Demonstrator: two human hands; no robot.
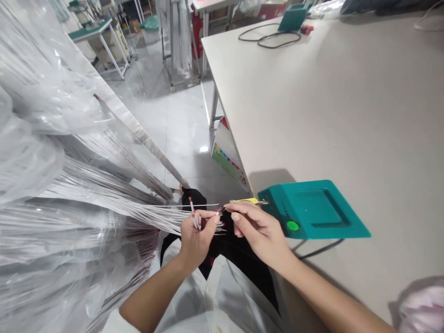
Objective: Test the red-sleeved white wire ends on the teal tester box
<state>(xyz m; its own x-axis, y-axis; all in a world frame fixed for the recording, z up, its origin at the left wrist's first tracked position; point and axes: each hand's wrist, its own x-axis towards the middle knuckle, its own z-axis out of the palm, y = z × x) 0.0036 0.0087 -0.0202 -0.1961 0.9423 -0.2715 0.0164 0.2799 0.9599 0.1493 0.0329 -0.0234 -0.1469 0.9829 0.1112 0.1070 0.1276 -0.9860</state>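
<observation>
Wire ends [194, 217], red-tipped, are pinched in the closed left hand [194, 238], left of the teal box [312, 210]. The right hand [258, 229], just beside the box, is clamped on a yellow-handled tool [246, 200]. The box rests on the table [347, 115] edge.

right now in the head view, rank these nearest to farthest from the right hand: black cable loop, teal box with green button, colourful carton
1. teal box, right beside the right hand, on the table near its front edge
2. colourful carton, lower down by the table's left side
3. black cable loop, at the table's far end
</observation>
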